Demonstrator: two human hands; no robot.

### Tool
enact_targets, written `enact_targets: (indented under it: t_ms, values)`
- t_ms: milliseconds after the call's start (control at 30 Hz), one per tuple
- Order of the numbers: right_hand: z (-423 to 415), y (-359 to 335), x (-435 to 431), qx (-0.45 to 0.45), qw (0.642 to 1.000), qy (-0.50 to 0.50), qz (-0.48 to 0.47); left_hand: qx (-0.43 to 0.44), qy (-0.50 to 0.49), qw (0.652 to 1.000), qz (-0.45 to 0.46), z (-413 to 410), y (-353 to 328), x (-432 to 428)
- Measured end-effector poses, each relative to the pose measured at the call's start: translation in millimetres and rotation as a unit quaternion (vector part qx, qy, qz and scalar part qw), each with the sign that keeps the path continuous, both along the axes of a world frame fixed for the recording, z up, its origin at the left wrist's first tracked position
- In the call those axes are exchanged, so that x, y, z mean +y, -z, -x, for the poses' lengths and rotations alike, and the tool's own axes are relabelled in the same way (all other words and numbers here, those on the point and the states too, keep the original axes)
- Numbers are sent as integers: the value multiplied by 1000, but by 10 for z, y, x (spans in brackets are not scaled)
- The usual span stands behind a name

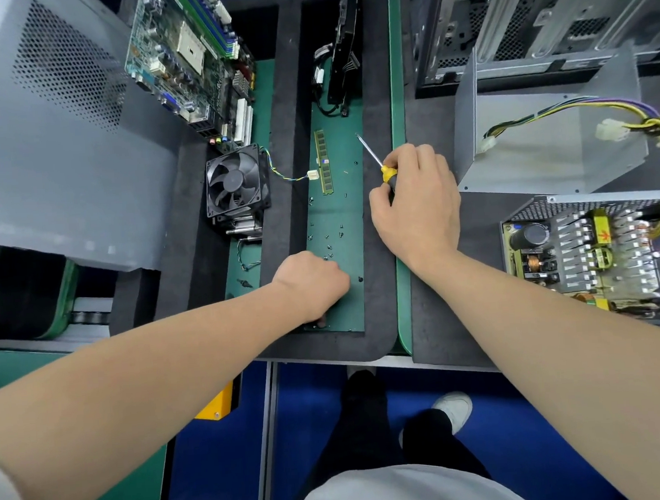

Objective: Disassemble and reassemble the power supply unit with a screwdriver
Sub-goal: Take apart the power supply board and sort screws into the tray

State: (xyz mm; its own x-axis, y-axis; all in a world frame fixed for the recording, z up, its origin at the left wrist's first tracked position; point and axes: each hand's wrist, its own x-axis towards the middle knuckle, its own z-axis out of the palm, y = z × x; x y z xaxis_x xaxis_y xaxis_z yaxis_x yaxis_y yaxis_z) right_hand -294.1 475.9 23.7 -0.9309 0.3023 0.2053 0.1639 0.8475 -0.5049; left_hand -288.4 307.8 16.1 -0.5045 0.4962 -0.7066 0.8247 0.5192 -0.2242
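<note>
green counter mat (336, 198) strewn with screws (329, 246). right grip (415, 201) clamped on screwdriver (387, 172). left grip (311, 286) curled, can't tell if holding.

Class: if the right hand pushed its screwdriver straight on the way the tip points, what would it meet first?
Likely the cables at the foot of the black drive, across the green mat. The screwdriver in the right hand aims there, though its height is unclear.
</note>
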Motion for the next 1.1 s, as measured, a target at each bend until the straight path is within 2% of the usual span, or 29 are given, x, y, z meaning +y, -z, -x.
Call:
enact_targets:
  t_ms: [200, 333, 533, 733, 900, 1100]
  values:
    - [0, -6, -7, -4, 1000, -1, -1, -51, 18, 999, -6, 30, -3, -21]
    - [-2, -11, -4, -7, 1000, -1, -1, -80, -43, 996, -12, 80, -46, -1]
    - [-5, -16, -2, -8, 1000, 1, -4, -32, -42, 998, -33, 29, -35, -12]
    - [-10, -5, -7, -4, 1000, 2, -2, -42, -40, 997, -44, 68, 27, -29]
    - [-9, -2, -8, -4, 1000, 3, -7, -61, -88, 993, -54, 63, 16, -12]
    - [-9, -3, -17, -4, 1000, 5, -7, -54, -72, 993, -71, 66, 24, -11]
